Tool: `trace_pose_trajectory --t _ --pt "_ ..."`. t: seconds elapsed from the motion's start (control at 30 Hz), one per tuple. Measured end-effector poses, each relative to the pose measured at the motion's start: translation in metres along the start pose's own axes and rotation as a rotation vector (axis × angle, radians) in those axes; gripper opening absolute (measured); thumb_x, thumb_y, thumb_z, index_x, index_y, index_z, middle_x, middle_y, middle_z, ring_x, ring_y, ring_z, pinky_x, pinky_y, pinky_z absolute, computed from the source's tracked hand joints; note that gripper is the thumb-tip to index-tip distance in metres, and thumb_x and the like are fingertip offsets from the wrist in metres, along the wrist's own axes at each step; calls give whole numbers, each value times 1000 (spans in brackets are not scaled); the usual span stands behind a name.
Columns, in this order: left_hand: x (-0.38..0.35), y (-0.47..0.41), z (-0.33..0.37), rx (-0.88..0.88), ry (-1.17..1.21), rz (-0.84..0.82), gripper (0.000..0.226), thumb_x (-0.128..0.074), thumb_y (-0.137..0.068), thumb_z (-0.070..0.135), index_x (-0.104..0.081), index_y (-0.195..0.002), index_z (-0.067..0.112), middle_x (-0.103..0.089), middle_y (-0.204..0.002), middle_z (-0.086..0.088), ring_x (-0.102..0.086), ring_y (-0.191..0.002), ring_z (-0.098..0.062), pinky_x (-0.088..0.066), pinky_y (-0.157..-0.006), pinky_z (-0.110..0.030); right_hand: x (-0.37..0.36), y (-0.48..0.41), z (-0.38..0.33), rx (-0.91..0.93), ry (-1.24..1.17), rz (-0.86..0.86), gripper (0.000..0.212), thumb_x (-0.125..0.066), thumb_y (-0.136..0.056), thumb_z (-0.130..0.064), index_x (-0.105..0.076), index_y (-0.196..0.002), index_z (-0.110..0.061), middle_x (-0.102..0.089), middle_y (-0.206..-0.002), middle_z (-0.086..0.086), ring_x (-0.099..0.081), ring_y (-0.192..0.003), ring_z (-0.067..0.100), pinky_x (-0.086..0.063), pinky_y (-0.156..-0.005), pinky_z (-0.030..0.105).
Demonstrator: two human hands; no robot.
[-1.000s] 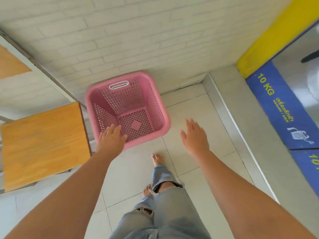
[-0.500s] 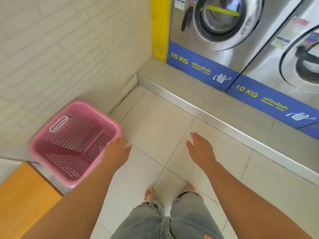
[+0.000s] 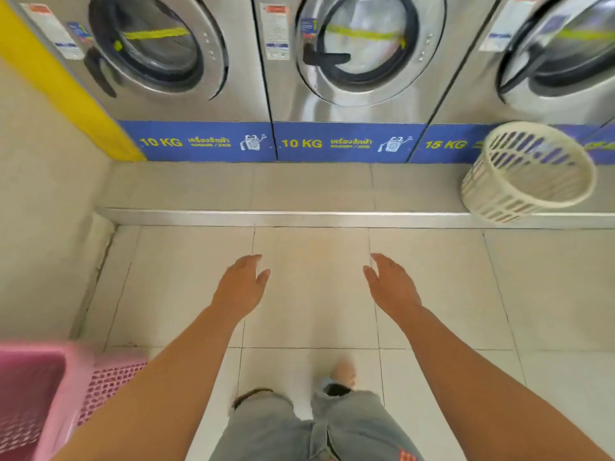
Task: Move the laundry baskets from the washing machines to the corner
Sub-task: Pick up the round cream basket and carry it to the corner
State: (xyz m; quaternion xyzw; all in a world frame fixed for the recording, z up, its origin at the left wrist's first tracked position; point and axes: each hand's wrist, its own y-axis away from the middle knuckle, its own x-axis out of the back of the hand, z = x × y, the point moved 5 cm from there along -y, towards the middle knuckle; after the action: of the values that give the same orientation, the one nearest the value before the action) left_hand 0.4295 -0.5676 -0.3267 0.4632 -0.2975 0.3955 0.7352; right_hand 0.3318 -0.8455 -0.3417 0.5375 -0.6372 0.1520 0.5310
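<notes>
- The left hand [image 3: 240,287] and right hand [image 3: 392,287] hang over the bare floor tiles [image 3: 312,287], fingers spread and loose; neither grip holds anything.
- The cream basket [image 3: 527,171] sits tilted on the raised step [image 3: 233,188] in front of the washing machines [image 3: 349,58], by the panel marked 15 KG. Its lower side reaches the step's metal edge [image 3: 299,218]. It looks to be the next one to carry.
- Risk: tilted as it is at the edge, a careless touch on its rim could roll it off the step onto the tiles. Taking it with both hands on opposite sides of the rim would steady it.
- Risk: the metal edge lies across the path to that basket, and the person's feet appear bare, one foot [image 3: 344,372] showing below the jeans. A toe could catch on it while the eyes are on the basket.
- Risk: the basket's slatted wall looks thin and light, so a one-handed grab may flex it or let it swing.
- The pink basket [image 3: 40,394] stands on the floor at the lower left beside the wall [image 3: 43,227], partly cut off by the frame and blurred. Stepping back blind could knock it.
- Contents: the cream basket's interior shows only its own slats, so it seems empty. The visible part of the pink basket's inside also shows nothing in it.
</notes>
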Motion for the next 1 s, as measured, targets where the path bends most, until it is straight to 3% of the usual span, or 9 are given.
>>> trace_pose_trajectory --t 0.5,1.0 --pt "-98 -136 295 -309 -169 -201 51 -41 -101 38 -41 -147 17 -41 -151 -9 -39 -138 -28 -32 -112 -37 112 -36 244 -432 -268 198 45 -38 -101 -37 -42 -141 -18 -47 -146 3 -42 -134 24 -38 -104 40" --pt "-135 -317 514 -299 -224 -278 48 -42 -100 35 -43 -143 14 -45 -145 -15 -43 -133 -34 -36 -106 -39 244 -216 380 -575 -353 271 40 -41 -100 -33 -47 -136 -17 -53 -138 8 -48 -126 30 -40 -97 40"
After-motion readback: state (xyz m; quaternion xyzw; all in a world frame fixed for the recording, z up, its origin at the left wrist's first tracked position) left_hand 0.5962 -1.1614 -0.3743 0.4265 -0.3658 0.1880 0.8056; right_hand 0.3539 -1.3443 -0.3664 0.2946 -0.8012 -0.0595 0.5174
